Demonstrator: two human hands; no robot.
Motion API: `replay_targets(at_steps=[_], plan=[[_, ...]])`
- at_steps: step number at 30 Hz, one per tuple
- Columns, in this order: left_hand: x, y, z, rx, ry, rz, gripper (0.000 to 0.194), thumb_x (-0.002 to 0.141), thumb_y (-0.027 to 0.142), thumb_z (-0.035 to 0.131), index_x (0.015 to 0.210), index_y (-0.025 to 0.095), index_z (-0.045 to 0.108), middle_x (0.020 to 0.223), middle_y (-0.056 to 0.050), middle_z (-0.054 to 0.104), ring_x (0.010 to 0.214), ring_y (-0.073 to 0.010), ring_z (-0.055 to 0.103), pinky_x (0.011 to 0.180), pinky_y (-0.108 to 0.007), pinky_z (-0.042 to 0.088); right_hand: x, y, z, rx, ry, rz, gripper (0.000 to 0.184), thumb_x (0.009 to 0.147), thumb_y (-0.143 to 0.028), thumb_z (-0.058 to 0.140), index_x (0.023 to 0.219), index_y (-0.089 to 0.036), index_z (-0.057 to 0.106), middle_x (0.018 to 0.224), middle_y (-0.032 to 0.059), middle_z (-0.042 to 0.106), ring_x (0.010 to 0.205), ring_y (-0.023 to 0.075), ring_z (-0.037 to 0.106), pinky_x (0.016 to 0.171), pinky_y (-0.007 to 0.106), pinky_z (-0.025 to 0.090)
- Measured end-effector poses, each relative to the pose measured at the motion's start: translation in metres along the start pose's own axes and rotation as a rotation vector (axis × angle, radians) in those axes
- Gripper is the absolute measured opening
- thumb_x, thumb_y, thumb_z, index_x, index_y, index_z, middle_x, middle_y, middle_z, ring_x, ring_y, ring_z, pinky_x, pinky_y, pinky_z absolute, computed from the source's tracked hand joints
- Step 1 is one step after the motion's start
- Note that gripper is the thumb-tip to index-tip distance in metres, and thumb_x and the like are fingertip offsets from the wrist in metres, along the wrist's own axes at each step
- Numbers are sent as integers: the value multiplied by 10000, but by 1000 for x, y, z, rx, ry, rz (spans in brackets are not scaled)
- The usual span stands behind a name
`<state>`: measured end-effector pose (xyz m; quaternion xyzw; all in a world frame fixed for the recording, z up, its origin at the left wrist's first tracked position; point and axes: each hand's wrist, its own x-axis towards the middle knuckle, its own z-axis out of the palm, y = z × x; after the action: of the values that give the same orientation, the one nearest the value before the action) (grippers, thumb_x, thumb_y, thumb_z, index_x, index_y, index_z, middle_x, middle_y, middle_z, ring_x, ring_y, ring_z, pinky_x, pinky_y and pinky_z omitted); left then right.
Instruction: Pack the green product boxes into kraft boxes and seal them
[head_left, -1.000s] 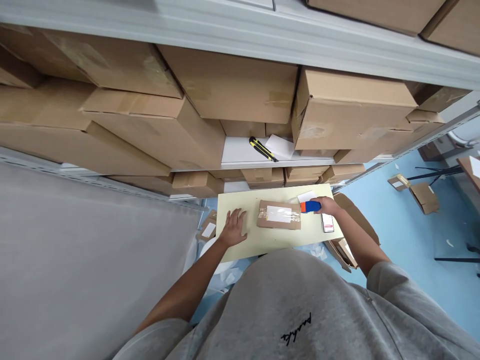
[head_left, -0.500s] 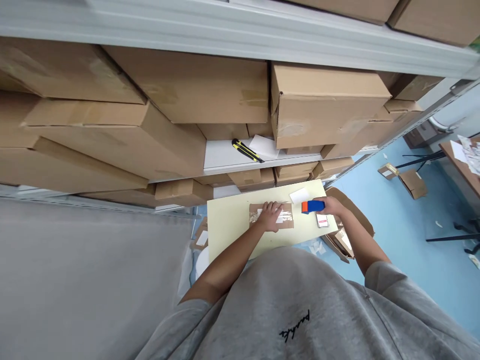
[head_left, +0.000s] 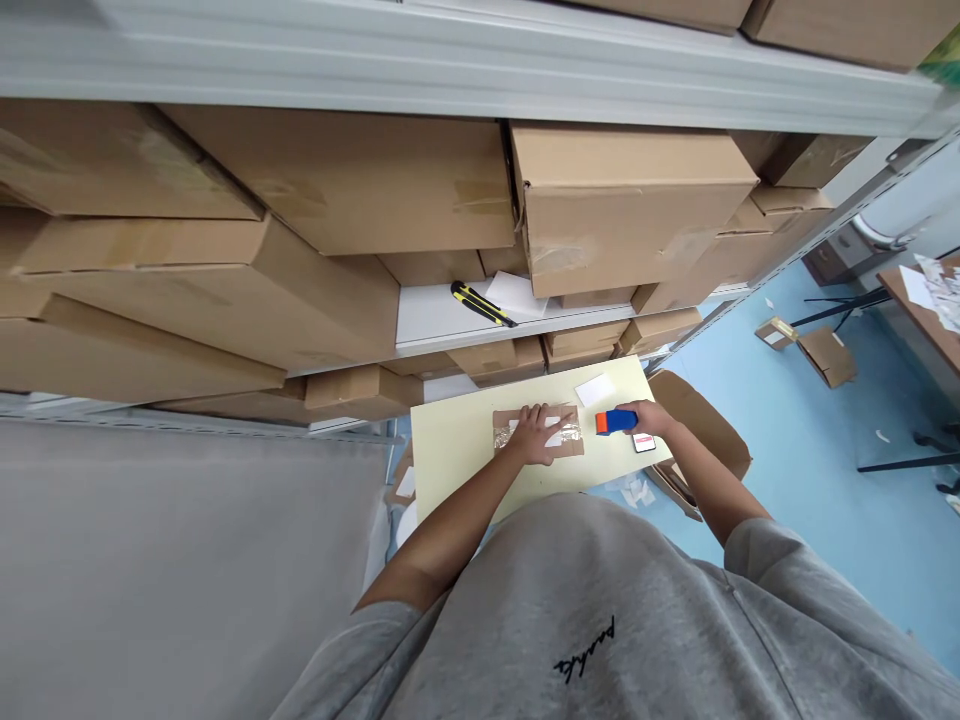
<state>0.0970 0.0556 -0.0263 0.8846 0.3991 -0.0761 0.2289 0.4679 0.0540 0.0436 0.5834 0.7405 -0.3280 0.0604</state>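
Note:
A flat cardboard parcel (head_left: 504, 446) with shiny clear tape and a white label lies on the pale yellow table (head_left: 450, 470). My left hand (head_left: 534, 436) rests on top of it with spread fingers, covering part of the label. Just right of the parcel, my right hand (head_left: 651, 417) is closed around a blue tape dispenser (head_left: 618, 421) with an orange end that faces the parcel; a small gap separates the two. Partly beneath my right hand's position lies a phone (head_left: 643, 443) with a lit screen. A white card (head_left: 594, 390) sits near the table's back edge.
Shelves stacked with cardboard boxes (head_left: 637, 230) stand right behind the table. A black and yellow box cutter (head_left: 483, 304) lies on one shelf beside a white paper (head_left: 517, 294). An open carton (head_left: 709, 425) is on the blue floor at right, near paper scraps (head_left: 637, 491).
My right hand has shifted slightly toward me and the parcel with the tape dispenser. The left hand stays on the parcel. The camera view has moved a little.

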Motion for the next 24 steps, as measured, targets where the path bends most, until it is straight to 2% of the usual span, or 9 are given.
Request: replay_targets(at_steps=[3,8,11,14,17,20,22,24], plan=[[0,0,0,-18,-3,8,1301,618,436,967,1757,429,339,1815,-169,284,1592,-571,251,1284,-713,36,14,-11,6,-93,-51,4,696,772,-258,885,1449,-347,756,1336,52,815,1212,345,745,1000,369,546],[1,0,3,-51,-9,15,1287,614,412,968,1741,474,349,1845,-132,231,1607,-585,218,1281,-743,17,44,-43,19,-237,-109,-5,701,782,-224,856,1462,-349,746,1292,75,823,1182,354,754,962,368,550],[2,-2,6,-64,-5,18,1299,618,416,964,1748,474,325,1858,-124,206,1618,-582,204,1286,-747,-1,53,-50,25,-310,-147,52,586,766,-223,874,1344,-293,814,1249,116,829,1182,367,751,969,389,548],[1,-2,8,-46,0,15,1327,621,412,967,1764,445,294,1857,-151,206,1620,-585,212,1283,-760,-16,48,-45,31,-349,-186,108,434,773,-222,867,1205,-263,863,1175,132,837,1154,362,757,958,392,541],[-1,4,10,2,9,29,1353,622,400,973,1779,407,271,1869,-179,145,1650,-595,145,1272,-779,-55,35,-39,42,-316,-137,155,496,846,-243,813,1338,-310,804,1201,99,825,1123,331,762,919,363,535],[1,17,10,49,33,96,1348,614,416,991,1774,386,305,1882,-183,62,1677,-595,19,1258,-796,-86,27,-39,58,-269,-25,263,634,919,-351,802,1534,-297,657,1326,134,768,1191,332,725,944,360,530],[4,26,8,58,40,108,1240,644,417,981,1739,400,399,1884,-166,66,1677,-593,31,1260,-797,-71,25,-42,70,-224,30,327,757,966,-445,775,1650,-246,519,1412,180,712,1273,344,679,990,369,528],[7,33,4,56,37,77,1095,681,399,960,1681,395,513,1875,-165,130,1662,-585,129,1280,-771,-23,25,-46,84,-175,66,369,774,1046,-449,663,1721,-182,394,1475,220,659,1342,347,634,1051,378,516]])
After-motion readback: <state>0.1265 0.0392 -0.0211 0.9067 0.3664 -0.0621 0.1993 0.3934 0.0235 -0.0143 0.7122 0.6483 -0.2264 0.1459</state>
